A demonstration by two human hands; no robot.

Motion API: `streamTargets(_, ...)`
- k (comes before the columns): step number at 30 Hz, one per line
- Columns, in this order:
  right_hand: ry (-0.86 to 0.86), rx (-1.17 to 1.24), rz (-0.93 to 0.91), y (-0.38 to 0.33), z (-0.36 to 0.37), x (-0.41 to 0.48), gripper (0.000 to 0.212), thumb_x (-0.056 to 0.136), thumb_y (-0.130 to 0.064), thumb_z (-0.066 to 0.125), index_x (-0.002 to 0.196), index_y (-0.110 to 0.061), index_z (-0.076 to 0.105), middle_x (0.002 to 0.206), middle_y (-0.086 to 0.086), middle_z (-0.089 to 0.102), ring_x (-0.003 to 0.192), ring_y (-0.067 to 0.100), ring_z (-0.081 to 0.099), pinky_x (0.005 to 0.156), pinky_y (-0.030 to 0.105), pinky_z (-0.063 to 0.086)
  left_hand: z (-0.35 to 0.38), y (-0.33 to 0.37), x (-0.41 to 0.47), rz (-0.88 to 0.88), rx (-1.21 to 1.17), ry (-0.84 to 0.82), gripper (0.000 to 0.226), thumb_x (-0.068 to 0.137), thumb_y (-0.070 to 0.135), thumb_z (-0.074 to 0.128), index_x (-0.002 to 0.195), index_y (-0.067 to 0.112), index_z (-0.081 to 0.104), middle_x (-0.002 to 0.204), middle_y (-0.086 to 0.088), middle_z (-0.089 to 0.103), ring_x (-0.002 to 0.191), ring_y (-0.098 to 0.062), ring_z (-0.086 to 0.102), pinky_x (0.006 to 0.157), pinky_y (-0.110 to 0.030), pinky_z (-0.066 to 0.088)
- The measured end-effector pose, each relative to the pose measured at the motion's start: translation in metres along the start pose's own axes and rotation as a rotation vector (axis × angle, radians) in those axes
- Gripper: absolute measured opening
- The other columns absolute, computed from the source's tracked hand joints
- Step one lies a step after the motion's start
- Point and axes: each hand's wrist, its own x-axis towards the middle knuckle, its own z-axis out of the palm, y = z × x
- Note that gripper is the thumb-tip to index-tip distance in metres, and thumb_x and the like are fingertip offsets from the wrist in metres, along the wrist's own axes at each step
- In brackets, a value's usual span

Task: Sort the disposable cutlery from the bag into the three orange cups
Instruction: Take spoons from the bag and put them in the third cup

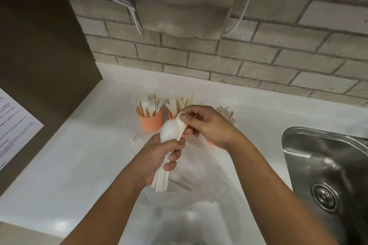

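Left hand [157, 157] grips spoon bundle [169, 145] | right hand [207, 125] pinches top spoon [180, 118]

To your left the white counter [65, 151] lies bare — open passage. Ahead, three orange cups [150, 123] crowd the wall; the sink [318, 165] bounds your right.

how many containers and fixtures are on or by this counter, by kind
orange cups: 3 (forks, knives, spoons, the last two mostly hidden by the right hand)
clear plastic bag: 1
steel sink: 1
wall dispenser: 1
total: 6
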Motion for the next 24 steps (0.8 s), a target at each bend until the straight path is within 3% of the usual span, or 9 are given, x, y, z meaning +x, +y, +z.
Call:
streamTargets(3, 0.026, 0.202, 0.066, 0.003, -0.004, -0.001, 0.012, 0.101, -0.009, 0.062, 0.098, 0.000, 0.069, 0.081, 0.023, 0.062, 0.069, 0.025, 0.054, 0.061, 0.031, 0.042, 0.005, 0.000, 0.000, -0.004, 0.053, 0.046, 0.024, 0.088, 0.005, 0.072, 0.111, 0.009, 0.075, 0.080, -0.003, 0.054, 0.053, -0.011, 0.041, 0.040, -0.021, 0.033)
streamTargets(7, 0.169, 0.421, 0.158, -0.002, -0.017, -0.003, 0.019, 0.100, -0.007, 0.062, 0.081, -0.004, 0.062, 0.075, 0.016, 0.061, 0.062, 0.021, 0.052, 0.055, 0.028, 0.040, 0.009, -0.002, 0.000, 0.104, 0.177, 0.248, 0.022, 0.096, 0.020, 0.074, 0.102, 0.000, 0.067, 0.080, -0.005, 0.060, 0.050, -0.014, 0.043, 0.043, -0.024, 0.038)
streamTargets(9, 0.174, 0.508, 0.135, -0.003, -0.020, -0.006, 0.023, 0.100, -0.004, 0.060, 0.077, -0.004, 0.059, 0.083, 0.019, 0.068, 0.068, 0.023, 0.063, 0.056, 0.026, 0.047, 0.009, -0.004, 0.001, 0.130, 0.154, 0.312, 0.021, 0.098, 0.023, 0.070, 0.095, 0.003, 0.065, 0.077, -0.006, 0.061, 0.048, -0.014, 0.041, 0.043, -0.024, 0.037)
streamTargets(12, 0.196, 0.623, 0.051, -0.002, -0.020, -0.010, 0.022, 0.098, 0.004, 0.057, 0.077, -0.003, 0.057, 0.105, 0.022, 0.073, 0.092, 0.028, 0.071, 0.070, 0.028, 0.057, 0.012, -0.005, 0.002, 0.102, 0.102, 0.293, 0.021, 0.098, 0.025, 0.069, 0.100, 0.004, 0.067, 0.078, -0.007, 0.063, 0.048, -0.014, 0.039, 0.043, -0.023, 0.035)
streamTargets(14, 0.256, 0.691, -0.008, -0.001, -0.020, -0.011, 0.025, 0.099, 0.000, 0.059, 0.075, -0.005, 0.054, 0.099, 0.022, 0.072, 0.094, 0.035, 0.068, 0.075, 0.034, 0.060, 0.018, -0.006, 0.005, 0.079, 0.078, 0.264, 0.019, 0.098, 0.025, 0.070, 0.105, 0.006, 0.068, 0.081, -0.008, 0.065, 0.049, -0.013, 0.039, 0.042, -0.022, 0.034)
streamTargets(18, 0.575, 0.903, -0.124, -0.006, -0.033, -0.007, 0.029, 0.102, -0.014, 0.061, 0.075, -0.008, 0.054, 0.075, 0.013, 0.062, 0.072, 0.029, 0.069, 0.086, 0.049, 0.061, 0.025, -0.011, 0.012, 0.033, 0.046, 0.279, 0.016, 0.098, 0.023, 0.070, 0.107, 0.010, 0.070, 0.083, -0.008, 0.069, 0.048, -0.012, 0.041, 0.042, -0.022, 0.035)
streamTargets(21, 0.791, 0.953, -0.226, -0.006, -0.057, -0.007, 0.039, 0.104, -0.021, 0.060, 0.069, -0.015, 0.043, 0.065, 0.005, 0.044, 0.054, 0.019, 0.052, 0.069, 0.037, 0.057, 0.027, -0.015, 0.014, 0.009, 0.067, 0.277, 0.017, 0.098, 0.022, 0.070, 0.108, 0.008, 0.069, 0.081, -0.006, 0.069, 0.049, -0.013, 0.040, 0.043, -0.023, 0.035)
streamTargets(24, 0.907, 0.790, -0.224, -0.002, -0.081, -0.008, 0.038, 0.105, -0.030, 0.055, 0.072, -0.018, 0.042, 0.069, 0.001, 0.040, 0.055, 0.017, 0.036, 0.058, 0.030, 0.042, 0.029, -0.018, 0.015, 0.003, 0.082, 0.253, 0.018, 0.097, 0.022, 0.071, 0.107, 0.007, 0.067, 0.079, -0.006, 0.066, 0.049, -0.013, 0.039, 0.043, -0.023, 0.034)
